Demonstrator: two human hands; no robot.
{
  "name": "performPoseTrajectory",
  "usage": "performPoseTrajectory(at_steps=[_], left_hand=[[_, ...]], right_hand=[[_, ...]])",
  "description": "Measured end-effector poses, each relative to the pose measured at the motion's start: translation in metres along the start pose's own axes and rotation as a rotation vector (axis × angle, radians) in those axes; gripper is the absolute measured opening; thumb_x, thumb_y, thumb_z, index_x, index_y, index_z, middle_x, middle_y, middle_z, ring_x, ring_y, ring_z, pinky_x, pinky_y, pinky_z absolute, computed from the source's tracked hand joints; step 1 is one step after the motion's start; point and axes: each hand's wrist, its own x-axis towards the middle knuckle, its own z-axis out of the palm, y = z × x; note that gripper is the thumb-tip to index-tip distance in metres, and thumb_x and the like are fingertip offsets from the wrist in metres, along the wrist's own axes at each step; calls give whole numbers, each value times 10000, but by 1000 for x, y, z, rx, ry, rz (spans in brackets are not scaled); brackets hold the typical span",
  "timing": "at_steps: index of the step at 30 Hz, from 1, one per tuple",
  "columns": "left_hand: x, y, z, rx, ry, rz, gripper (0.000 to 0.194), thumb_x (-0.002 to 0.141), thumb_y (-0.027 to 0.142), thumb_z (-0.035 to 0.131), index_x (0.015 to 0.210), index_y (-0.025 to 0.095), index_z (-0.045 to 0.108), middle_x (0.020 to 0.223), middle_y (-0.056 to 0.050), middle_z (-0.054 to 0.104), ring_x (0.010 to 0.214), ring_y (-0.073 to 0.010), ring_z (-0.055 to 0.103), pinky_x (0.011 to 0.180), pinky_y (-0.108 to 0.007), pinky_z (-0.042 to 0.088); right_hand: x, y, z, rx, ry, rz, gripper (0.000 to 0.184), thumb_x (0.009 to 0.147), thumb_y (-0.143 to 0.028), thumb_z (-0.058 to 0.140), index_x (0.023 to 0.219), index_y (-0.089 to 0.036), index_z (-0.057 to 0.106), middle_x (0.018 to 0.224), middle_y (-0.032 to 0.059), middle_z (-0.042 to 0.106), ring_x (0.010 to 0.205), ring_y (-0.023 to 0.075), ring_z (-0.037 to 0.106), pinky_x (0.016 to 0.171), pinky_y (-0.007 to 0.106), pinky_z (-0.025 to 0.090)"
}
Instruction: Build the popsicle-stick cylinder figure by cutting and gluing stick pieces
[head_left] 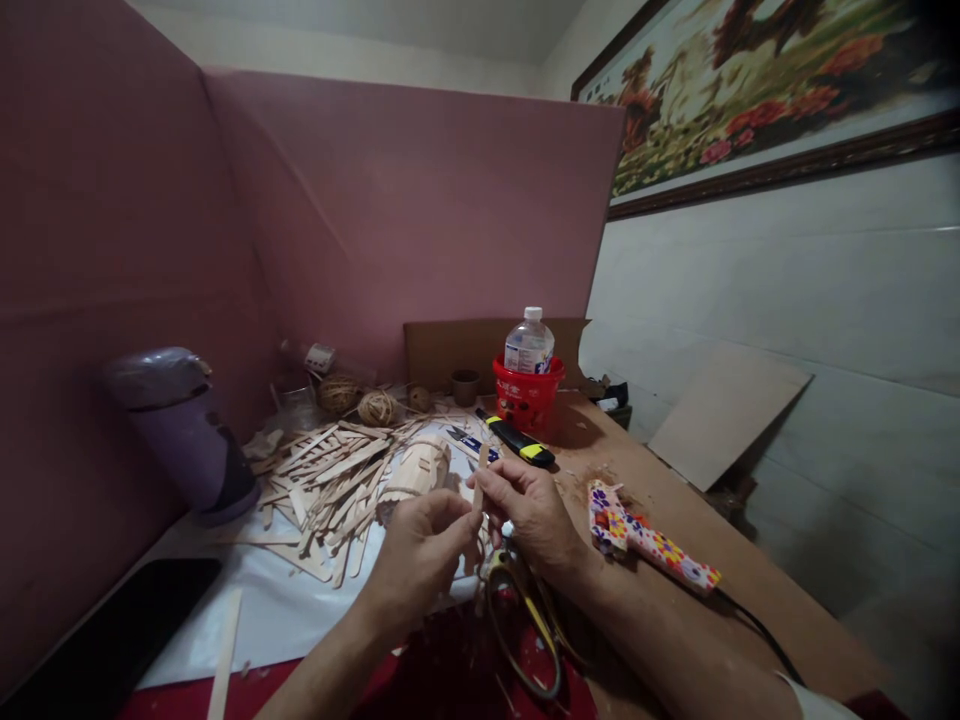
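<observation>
Between both hands' fingers [466, 507]: a wooden stick [478, 487].

A single head-worn camera looks forward and down from close above the person's left hand [420, 550] and right hand [529, 510], which meet at lower centre. The view faces a pink partition [420, 210] beyond the hands, with a white wall [787, 300] off to their right. No second view shares the scene.
</observation>
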Motion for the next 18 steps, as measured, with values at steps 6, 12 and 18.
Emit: performPoseTrajectory(at_steps=[6,12,18], left_hand=[[2,4,0,-290,-116,-202,300,755,421,624,651,141,601,466,-1,592,287,-43,390,298,-149,191],[2,2,-1,-335,-184,-252,287,753,413,648,677,139,613,467,-9,610,253,-32,370,287,-151,137],[2,1,0,-340,-183,-244,282,717,412,693,719,140,617,542,-18,645,270,-16,345,292,-148,155]], right_hand=[[1,3,-3,43,5,44,245,763,-391,658,689,-166,595,426,-85,477,323,57,383,316,170,339],[2,6,-4,38,37,50,243,749,-388,668,677,-169,591,417,-83,484,320,62,386,318,179,322],[2,6,-3,24,31,14,248,754,-395,663,672,-171,594,444,-76,486,344,69,392,337,190,319]])
